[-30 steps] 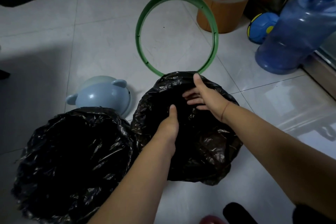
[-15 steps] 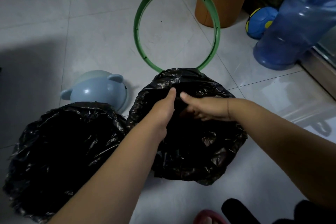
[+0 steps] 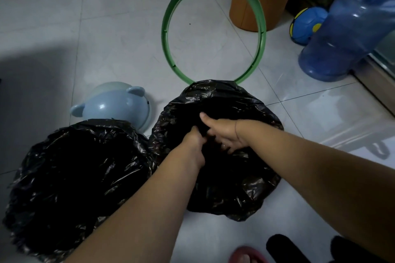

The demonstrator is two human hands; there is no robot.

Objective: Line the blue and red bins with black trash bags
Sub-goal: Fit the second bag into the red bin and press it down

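Two bins stand side by side on the tiled floor, each fully covered by a black trash bag. The left bag (image 3: 70,173) drapes over its bin near the lower left. The right bag (image 3: 239,179) covers the other bin in the middle. My left hand (image 3: 193,145) reaches into the right bag's mouth with fingers curled, gripping black plastic. My right hand (image 3: 222,132) is beside it inside the same opening, thumb up, fingers curled down into the plastic. Both bins' colours are hidden by the bags.
A green ring (image 3: 213,28) rises behind the right bag. A light blue bear-eared lid (image 3: 115,107) lies behind the left bag. An orange stool (image 3: 263,0), a blue ball (image 3: 307,24) and a large blue water jug (image 3: 350,34) sit at the right. A foot (image 3: 248,255) is bottom centre.
Both hands came together at the middle of the right bag and pushed lower into its opening, closing on the plastic. The view shifted slightly nearer.
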